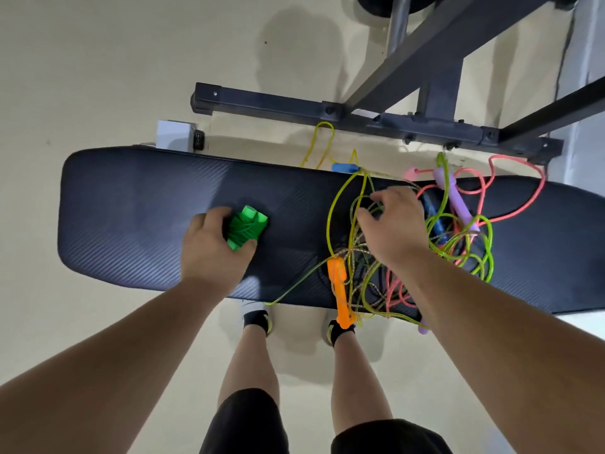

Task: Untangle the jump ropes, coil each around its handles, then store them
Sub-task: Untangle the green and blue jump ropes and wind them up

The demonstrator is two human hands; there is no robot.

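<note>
One orange handle (340,290) is seen at the desk's (131,204) near edge. One coiled green rope (246,231) is clasped by the left hand (212,250) mid-desk. The tangle of ropes (458,237) is pinched by the right hand (393,221). Two purple handles (456,201) and one blue handle (343,167) are counted.

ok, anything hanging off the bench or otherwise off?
Yes. The orange handle overhangs the bench's near edge, and a yellow-green loop and pink rope dangle off the far edge. The tangle is still knotted under the right hand. The green bundle in the left hand looks tidy.
</note>
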